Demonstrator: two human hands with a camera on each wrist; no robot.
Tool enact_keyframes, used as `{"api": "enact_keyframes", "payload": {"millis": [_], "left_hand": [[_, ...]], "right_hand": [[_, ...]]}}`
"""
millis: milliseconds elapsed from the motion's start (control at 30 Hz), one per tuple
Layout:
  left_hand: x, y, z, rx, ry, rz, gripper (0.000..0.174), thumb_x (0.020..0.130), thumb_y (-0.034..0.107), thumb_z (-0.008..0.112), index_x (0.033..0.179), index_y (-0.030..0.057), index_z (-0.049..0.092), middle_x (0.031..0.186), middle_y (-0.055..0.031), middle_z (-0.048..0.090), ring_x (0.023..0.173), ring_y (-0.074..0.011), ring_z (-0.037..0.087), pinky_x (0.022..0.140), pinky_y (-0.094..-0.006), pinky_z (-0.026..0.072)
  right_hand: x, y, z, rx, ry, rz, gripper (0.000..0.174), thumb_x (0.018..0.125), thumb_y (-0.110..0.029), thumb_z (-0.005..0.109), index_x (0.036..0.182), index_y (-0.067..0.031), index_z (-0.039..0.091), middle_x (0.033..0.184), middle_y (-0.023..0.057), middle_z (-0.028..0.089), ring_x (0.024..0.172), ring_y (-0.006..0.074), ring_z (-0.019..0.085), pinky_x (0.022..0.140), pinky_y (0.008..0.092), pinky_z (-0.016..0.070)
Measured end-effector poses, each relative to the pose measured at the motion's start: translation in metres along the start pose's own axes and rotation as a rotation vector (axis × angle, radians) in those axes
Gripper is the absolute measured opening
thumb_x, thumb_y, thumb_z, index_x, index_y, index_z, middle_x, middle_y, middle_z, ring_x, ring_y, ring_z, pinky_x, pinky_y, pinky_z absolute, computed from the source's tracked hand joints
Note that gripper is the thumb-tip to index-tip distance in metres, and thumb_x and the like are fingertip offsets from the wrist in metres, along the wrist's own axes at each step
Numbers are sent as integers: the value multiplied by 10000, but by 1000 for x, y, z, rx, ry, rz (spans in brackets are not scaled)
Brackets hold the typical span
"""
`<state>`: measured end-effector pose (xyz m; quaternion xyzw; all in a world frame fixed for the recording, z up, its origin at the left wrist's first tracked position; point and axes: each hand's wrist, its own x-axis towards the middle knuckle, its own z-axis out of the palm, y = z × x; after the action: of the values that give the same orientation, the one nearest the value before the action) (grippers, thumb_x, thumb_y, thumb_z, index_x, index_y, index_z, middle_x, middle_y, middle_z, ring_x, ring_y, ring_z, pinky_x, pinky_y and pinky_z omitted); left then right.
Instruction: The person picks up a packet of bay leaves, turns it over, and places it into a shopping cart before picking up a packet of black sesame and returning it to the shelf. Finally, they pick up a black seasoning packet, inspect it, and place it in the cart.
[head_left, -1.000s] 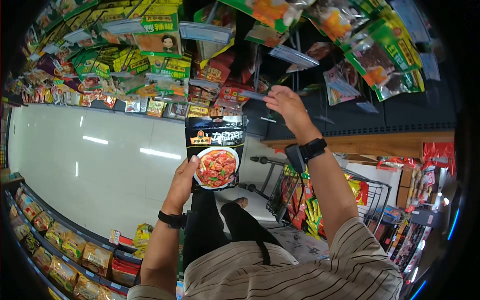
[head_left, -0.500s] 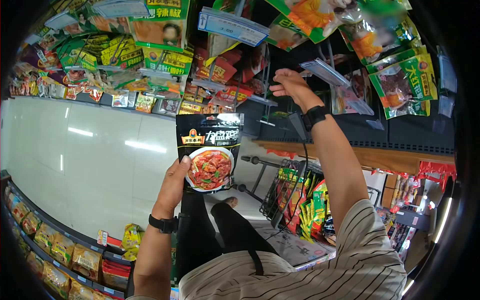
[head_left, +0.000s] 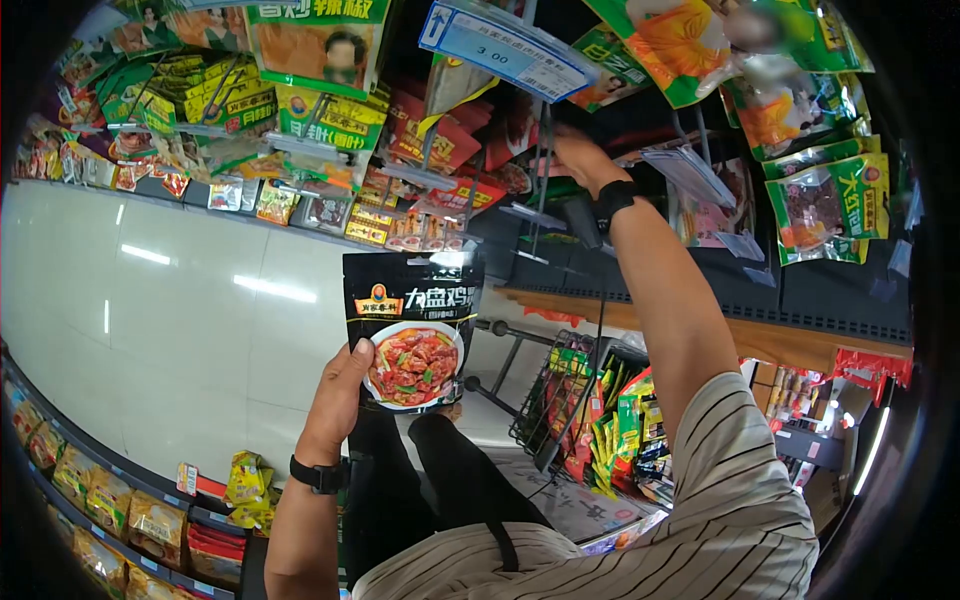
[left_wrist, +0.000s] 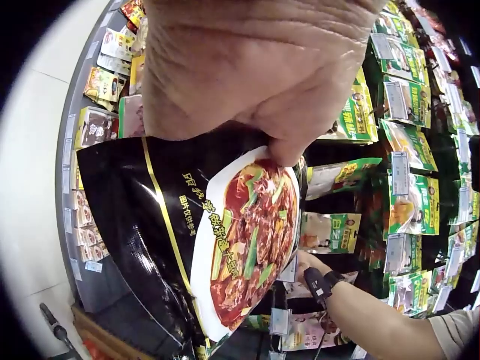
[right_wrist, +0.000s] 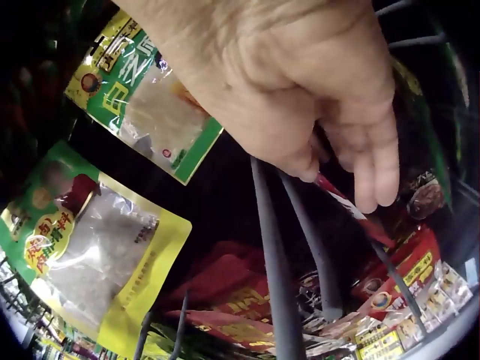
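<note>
L hand (head_left: 337, 398) has narrowed onto the black pouch (head_left: 408, 305), gripping low on its left side, thumb on the front; other fingers mostly hidden behind. Pouch is approx upright, on no shelf, just held out in front of the front edge of the rack (head_left: 700, 285). Prob light to middling, soft in the belly, stiffer along flat sealed edges; glossy film, so a bit slippery. Not fragile, tho a hard squeeze may crease it. Best hold: side seam low down, as now, or the top strip.

Next R, in the rack above its lower edge: metal hooks (right_wrist: 271, 255) w/ red packets (right_wrist: 229, 281) behind. R hand (right_wrist: 300, 82) is narrow too, thumb & fingertips apparently pinching a thin red packet (right_wrist: 373, 229) by its edge, beside the hooks; most of it hidden, so can't tell if it's still hung. Prob v light, flat, bendy, slick; take the top edge near the hook, slide it straight so the hang hole doesn't tear.

Far R, green bag (head_left: 828, 205) hangs nr the rack's right end; trolley (head_left: 548, 400) sits below the rack's lower edge w/ packets in it
</note>
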<state>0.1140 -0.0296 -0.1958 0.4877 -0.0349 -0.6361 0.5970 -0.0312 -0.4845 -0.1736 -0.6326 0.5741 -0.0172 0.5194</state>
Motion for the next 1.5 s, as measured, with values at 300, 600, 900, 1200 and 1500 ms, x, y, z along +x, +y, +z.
{"api": "enact_keyframes", "payload": {"millis": [300, 600, 900, 1200, 1500], "left_hand": [[6, 4, 1, 54, 32, -15, 455, 1043, 390, 483, 1226, -9, 603, 1140, -48, 661, 1038, -103, 578, 957, -275, 436], [4, -3, 4, 23, 3, -38, 456, 1038, 396, 492, 1214, -9, 607, 1119, -52, 668, 1018, -106, 591, 943, -269, 451], [7, -5, 0, 92, 14, -23, 471, 1034, 411, 495, 1226, -4, 606, 1131, -56, 667, 1041, -114, 586, 961, -278, 442], [7, -5, -3, 65, -7, -22, 485, 1032, 420, 495, 1246, -4, 593, 1161, -65, 664, 1069, -123, 582, 978, -288, 429], [6, -4, -3, 62, 9, -33, 478, 1033, 414, 496, 1229, -10, 597, 1148, -62, 664, 1043, -110, 586, 949, -275, 445]], "right_hand": [[5, -2, 5, 86, 96, -4, 307, 1025, -141, 374, 1279, -49, 519, 1081, 106, 652, 844, 246, 694, 738, 374, 599], [13, 7, -13, 99, 104, 10, 406, 976, -79, 489, 1372, -2, 442, 1031, 106, 667, 832, 225, 688, 742, 362, 600], [-2, 5, -19, 28, 119, 68, 227, 954, -183, 515, 1150, -68, 529, 962, 47, 607, 782, 203, 648, 725, 358, 590], [-16, 8, -21, 41, 61, 127, 151, 932, -194, 503, 1007, -69, 544, 949, 57, 571, 804, 204, 610, 781, 379, 571], [-25, 13, -23, 61, 59, 34, 227, 937, -228, 514, 1063, -43, 554, 1018, 71, 557, 914, 222, 596, 828, 364, 569]]}}
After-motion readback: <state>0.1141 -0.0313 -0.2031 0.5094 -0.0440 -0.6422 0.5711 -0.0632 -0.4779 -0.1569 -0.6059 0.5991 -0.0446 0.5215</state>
